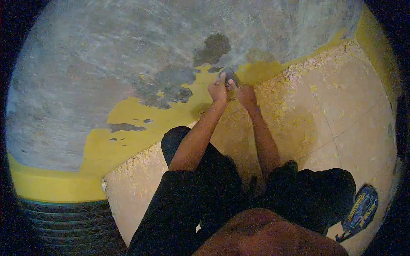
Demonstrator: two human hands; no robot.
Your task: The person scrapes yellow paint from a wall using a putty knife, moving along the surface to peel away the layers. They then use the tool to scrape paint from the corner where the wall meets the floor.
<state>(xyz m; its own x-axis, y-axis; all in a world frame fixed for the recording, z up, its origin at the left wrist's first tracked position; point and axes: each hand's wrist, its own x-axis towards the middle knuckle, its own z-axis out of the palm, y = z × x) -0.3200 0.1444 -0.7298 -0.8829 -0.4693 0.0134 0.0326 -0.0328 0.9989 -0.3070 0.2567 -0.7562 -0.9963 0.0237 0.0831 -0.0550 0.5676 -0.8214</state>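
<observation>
My left hand [218,90] and my right hand [247,94] are close together, low against the wall. Both are closed around a small dark grey object [229,73], which shows above my fingers. Its exact kind is hard to make out; it looks flat and rounded. It is at the wall's yellow paint [208,87], near the ragged border with the bare grey wall [106,64]. Darker grey patches [213,48] lie above and to the left of my hands.
Yellow flakes [294,83] litter the tiled floor [346,115], thickest along the wall's foot. My dark-clothed knees [314,185] are bent below. At lower right lies a dark, slipper-like item [361,209] with yellow markings. A dark ribbed surface [68,222] fills the lower left.
</observation>
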